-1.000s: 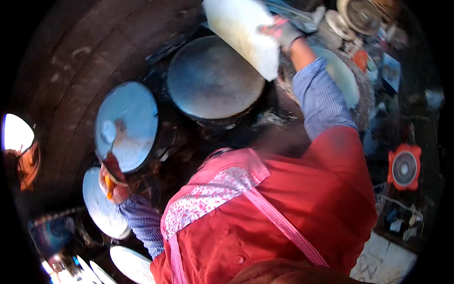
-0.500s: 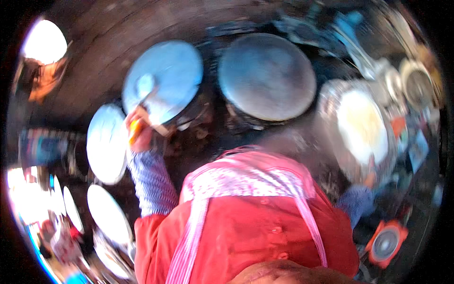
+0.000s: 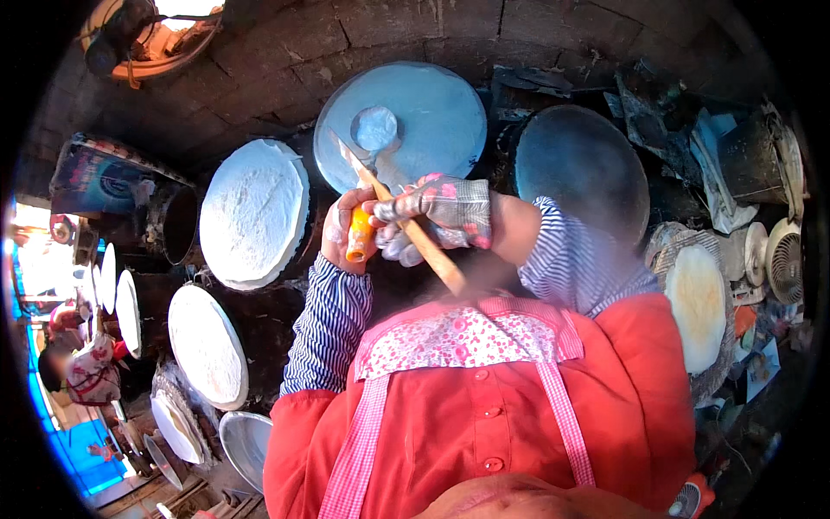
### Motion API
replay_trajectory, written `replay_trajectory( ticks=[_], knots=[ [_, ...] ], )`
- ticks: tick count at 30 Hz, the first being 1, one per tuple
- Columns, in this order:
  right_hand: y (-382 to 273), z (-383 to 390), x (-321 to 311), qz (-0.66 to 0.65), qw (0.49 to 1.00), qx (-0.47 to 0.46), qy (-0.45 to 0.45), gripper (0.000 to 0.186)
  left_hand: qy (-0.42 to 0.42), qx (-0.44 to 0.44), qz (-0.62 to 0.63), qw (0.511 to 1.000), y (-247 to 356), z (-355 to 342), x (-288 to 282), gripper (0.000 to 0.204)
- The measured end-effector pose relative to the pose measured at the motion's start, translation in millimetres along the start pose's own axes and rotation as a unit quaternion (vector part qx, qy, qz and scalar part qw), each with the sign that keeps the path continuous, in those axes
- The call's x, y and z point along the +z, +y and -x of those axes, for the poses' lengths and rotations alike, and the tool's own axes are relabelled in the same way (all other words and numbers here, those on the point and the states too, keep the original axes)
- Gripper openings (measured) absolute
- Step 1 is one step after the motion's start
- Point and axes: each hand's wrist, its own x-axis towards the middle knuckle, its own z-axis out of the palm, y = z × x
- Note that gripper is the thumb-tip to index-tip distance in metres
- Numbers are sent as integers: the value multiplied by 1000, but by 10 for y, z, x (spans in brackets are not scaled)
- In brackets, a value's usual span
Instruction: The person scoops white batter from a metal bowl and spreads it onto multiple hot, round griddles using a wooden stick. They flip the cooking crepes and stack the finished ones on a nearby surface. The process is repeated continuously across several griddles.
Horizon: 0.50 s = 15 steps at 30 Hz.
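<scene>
My left hand (image 3: 350,227) is closed round the orange handle of what looks like a ladle (image 3: 357,238). Its round, whitish head (image 3: 374,128) is over a pale round griddle (image 3: 441,108). Crossing in front of that hand is a long wooden stick (image 3: 437,259) with a flattened, whitish tip, slanting down toward my apron. My right hand (image 3: 437,212), in a grey and pink patterned glove smeared white, has its fingers closed on the stick beside the left hand. Part of the ladle's shaft is hidden.
A dark round griddle (image 3: 584,169) stands to the right. Beyond it a thin pale round sheet (image 3: 696,303) lies on a mat. Several white discs line the left, including a rough-edged one (image 3: 255,216). A person (image 3: 93,368) is at far left; a brick wall (image 3: 562,30) runs behind.
My right hand has come from the pale sheet at right to the wooden stick beside my left hand. The view has turned, and both griddles now appear farther right.
</scene>
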Motion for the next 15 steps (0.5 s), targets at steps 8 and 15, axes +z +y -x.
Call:
replay_trajectory(
  ticks=[8,15],
  knots=[
    [-175,353,7,94,971,-181,122,31,-106,-78,106,986,465,137,-164,22],
    [613,218,-971,246,821,-176,484,23,-135,-112,46,983,698,50,-339,28]
  ],
)
